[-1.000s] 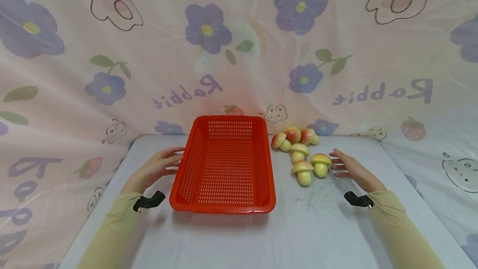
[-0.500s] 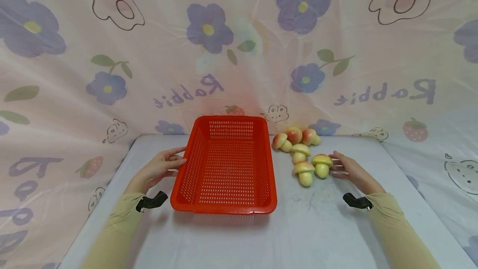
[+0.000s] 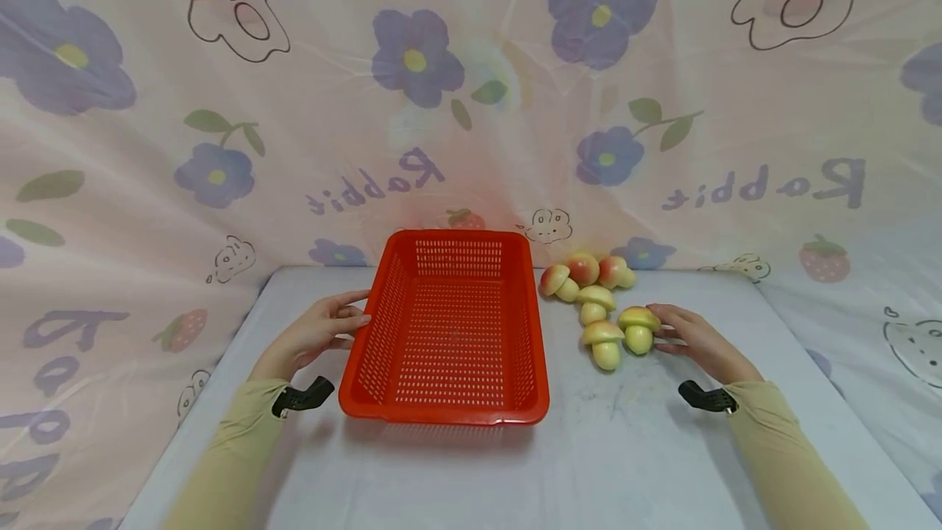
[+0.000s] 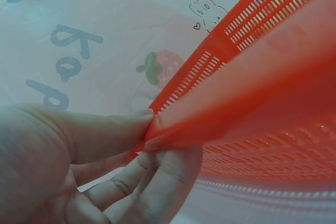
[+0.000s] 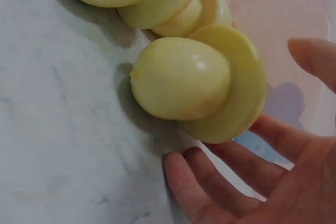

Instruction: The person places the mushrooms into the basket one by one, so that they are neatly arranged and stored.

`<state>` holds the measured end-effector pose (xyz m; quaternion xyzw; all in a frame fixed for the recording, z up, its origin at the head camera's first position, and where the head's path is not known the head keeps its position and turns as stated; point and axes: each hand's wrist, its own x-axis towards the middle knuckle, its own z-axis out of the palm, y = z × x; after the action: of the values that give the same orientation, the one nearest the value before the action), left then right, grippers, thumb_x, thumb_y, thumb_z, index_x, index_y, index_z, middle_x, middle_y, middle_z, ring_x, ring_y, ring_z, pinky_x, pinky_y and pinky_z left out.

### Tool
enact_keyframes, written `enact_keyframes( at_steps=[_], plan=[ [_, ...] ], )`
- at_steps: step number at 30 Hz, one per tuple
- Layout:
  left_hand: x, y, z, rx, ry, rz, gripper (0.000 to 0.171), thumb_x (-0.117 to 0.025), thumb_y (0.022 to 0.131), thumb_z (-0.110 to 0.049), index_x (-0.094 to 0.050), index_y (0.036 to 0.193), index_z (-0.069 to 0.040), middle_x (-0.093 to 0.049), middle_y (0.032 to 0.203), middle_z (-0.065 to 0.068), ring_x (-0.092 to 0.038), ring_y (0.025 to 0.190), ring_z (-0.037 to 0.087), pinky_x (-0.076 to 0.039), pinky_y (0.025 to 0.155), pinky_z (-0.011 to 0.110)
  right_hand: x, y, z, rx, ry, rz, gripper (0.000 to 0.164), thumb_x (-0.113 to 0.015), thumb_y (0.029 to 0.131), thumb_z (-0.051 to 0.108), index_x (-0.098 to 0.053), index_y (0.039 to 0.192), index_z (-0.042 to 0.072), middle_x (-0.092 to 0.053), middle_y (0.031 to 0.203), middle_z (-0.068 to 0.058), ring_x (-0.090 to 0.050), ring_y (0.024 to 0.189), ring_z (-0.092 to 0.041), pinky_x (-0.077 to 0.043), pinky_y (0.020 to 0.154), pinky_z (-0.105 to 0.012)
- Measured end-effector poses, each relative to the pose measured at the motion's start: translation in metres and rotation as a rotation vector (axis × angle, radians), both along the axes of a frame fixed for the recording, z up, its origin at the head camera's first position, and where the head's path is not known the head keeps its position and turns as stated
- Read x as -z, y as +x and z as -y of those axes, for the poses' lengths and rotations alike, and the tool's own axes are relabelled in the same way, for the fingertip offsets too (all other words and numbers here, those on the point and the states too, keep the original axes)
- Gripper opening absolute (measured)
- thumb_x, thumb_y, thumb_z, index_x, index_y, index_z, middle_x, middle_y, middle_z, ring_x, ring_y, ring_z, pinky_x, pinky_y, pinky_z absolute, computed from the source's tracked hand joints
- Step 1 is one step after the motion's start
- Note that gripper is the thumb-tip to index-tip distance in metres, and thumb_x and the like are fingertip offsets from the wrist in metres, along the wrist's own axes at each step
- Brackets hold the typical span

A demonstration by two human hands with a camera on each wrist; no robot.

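Note:
A red plastic basket (image 3: 452,334) with slotted walls sits on the table, and its inside shows bare. My left hand (image 3: 312,334) pinches its left rim; in the left wrist view the thumb lies above the rim (image 4: 178,124) and the fingers below. My right hand (image 3: 699,342) is beside the rightmost toy mushroom (image 3: 639,330), which has a yellow cap and a pale stem. In the right wrist view, fingers (image 5: 236,163) reach behind that mushroom's cap (image 5: 247,85), while the thumb (image 5: 312,59) stands apart from it. Whether the fingertips touch the cap is unclear.
More toy mushrooms lie between the basket and my right hand: one in front (image 3: 603,343), one in the middle (image 3: 594,303), and several red-tinged ones (image 3: 584,269) at the back edge. A patterned cloth (image 3: 471,105) hangs behind the white table (image 3: 603,464).
My left hand has moved right onto the basket's rim and now pinches it. The right hand has edged left, closer to the rightmost mushroom. The basket and mushrooms stay in place.

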<state>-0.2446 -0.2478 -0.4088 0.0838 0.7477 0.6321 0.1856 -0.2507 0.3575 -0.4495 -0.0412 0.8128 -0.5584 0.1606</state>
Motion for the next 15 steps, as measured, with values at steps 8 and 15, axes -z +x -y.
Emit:
enact_keyframes(
  at_steps=[8, 15],
  plan=[
    [0.0002, -0.0005, 0.0006, 0.008, -0.01, -0.007, 0.068, -0.062, 0.094, -0.016, -0.025, 0.15, -0.005, -0.06, 0.107, 0.019, -0.065, 0.084, 0.023, -0.056, 0.076, 0.042, 0.0012, -0.0038, 0.003, -0.007, 0.024, -0.014, 0.065, -0.047, 0.101, 0.038, -0.026, 0.146, -0.004, -0.031, 0.144, -0.026, -0.049, 0.114, -0.018, -0.046, 0.095, -0.042],
    [0.0003, -0.0006, 0.0006, 0.017, -0.018, -0.011, 0.066, -0.061, 0.095, -0.015, -0.026, 0.15, -0.004, -0.06, 0.107, 0.021, -0.065, 0.083, 0.024, -0.056, 0.076, 0.042, 0.0025, -0.0064, 0.0045, -0.01, 0.033, -0.018, 0.068, -0.053, 0.099, 0.034, -0.025, 0.147, -0.005, -0.032, 0.144, -0.026, -0.051, 0.106, -0.006, -0.047, 0.093, -0.042]
  ],
)
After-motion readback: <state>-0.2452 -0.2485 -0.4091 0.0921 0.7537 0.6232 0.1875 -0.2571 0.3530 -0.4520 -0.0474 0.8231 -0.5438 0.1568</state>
